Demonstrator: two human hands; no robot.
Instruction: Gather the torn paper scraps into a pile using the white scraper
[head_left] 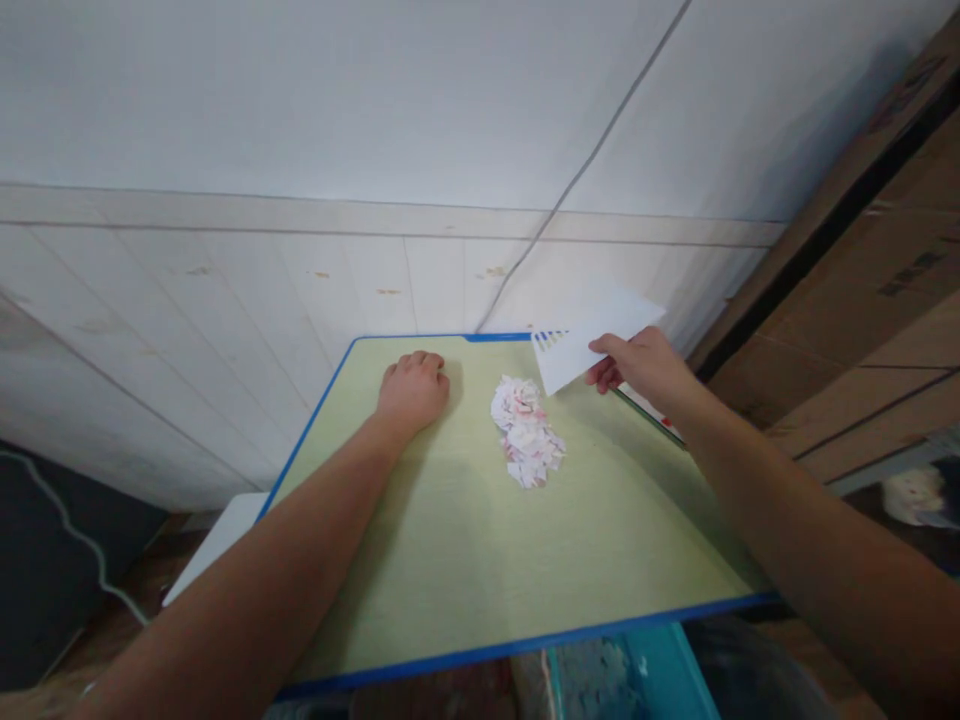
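Note:
My right hand (634,362) pinches a white sheet of paper (570,352) between thumb and fingers, above the right side of the tabletop. Striped dark marks show near the sheet's left corner. Palm down on the left of the table rests my left hand (416,388), its fingers curled and no object showing in them. Between the two hands lies a heap of small torn paper scraps (529,435), white with pinkish marks. Beneath my right hand a thin dark-edged flat item (646,418) is partly hidden by the hand and forearm.
The pale green tabletop (442,560) has a blue edge and stands against a white panelled wall (225,290). A grey cable (577,180) runs down the wall. Cardboard boxes (862,290) are stacked at right. A turquoise bin (675,670) sits below the front edge.

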